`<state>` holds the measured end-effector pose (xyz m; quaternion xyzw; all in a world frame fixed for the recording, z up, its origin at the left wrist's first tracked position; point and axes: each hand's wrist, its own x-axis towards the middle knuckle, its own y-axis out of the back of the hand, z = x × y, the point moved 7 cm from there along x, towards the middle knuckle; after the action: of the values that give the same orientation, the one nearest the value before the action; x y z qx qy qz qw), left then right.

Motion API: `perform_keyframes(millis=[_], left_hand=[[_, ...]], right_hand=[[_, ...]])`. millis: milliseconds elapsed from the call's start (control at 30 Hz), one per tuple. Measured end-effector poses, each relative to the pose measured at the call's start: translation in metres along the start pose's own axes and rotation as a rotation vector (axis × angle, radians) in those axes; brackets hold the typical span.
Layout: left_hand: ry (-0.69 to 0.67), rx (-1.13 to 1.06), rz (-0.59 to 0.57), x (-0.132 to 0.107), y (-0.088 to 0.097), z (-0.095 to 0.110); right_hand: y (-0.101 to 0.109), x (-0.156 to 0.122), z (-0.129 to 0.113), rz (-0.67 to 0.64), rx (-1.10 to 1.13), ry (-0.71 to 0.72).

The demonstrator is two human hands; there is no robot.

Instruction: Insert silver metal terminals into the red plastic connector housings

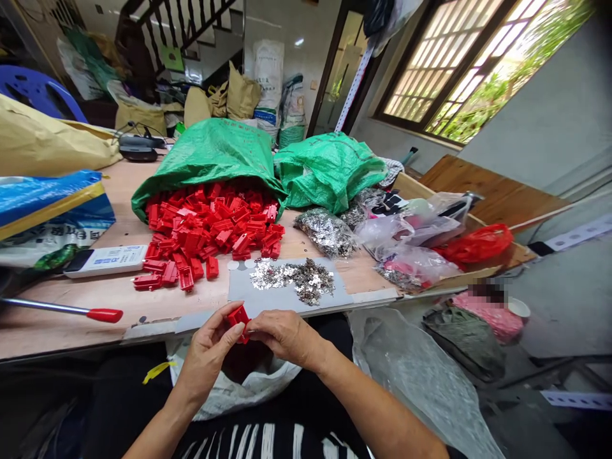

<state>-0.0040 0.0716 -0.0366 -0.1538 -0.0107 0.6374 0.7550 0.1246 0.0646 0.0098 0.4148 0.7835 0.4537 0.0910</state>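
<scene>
Pale wood-toned table [122, 223] ran beyond the fingers, far to both sides. Big green woven plastic sack [215, 146] lay on it past the left fingers, mouth toward the person, likely so the heap of red plastic box-shaped parts [215, 220] spilled within reach. Second green woven sack [329, 169] sat crumpled beyond the right fingers. White woven sack [224, 398] gaped right below both hands, probably placed to catch whatever dropped. Blue printed bag with a yellow band [52, 204] was well left of the fingers. Clear plastic bag of silvery bits [327, 233] was past the right fingers, near the second green sack. Flat grey sheet [241, 280] lay just beyond the fingers, seemingly to keep the loose small silvery metal pieces [310, 280] together and easy to pick.

Left hand [208, 347]: thumb and fingers pinched one red plastic part [236, 315] from its sides, above the white sack's mouth, presumably steadying it for the other hand. Right hand [287, 331]: thumb and forefinger pressed together against the part's right edge; couldn't tell if a tiny piece sat between.

Writing: large characters on the blue bag, cut off by folds; blue characters on a flat white box [112, 260] left of the fingers, too small to read. No brand legible.
</scene>
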Motion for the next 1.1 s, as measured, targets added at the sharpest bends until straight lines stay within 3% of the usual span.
perform_keyframes(millis=[433, 600, 833, 1100], left_hand=[[0.075, 0.08, -0.049, 0.0, 0.0, -0.007], [0.054, 0.113, -0.058, -0.001, -0.001, -0.004], [0.055, 0.179, -0.075, -0.001, -0.003, -0.004], [0.114, 0.111, -0.128, 0.002, -0.005, -0.011]], right_hand=[[-0.01, -0.005, -0.004, -0.115, -0.267, 0.015], [-0.007, -0.006, -0.007, -0.086, -0.212, 0.039], [-0.01, -0.01, -0.001, -0.161, -0.246, -0.04], [-0.006, -0.013, 0.002, -0.157, -0.046, -0.025]])
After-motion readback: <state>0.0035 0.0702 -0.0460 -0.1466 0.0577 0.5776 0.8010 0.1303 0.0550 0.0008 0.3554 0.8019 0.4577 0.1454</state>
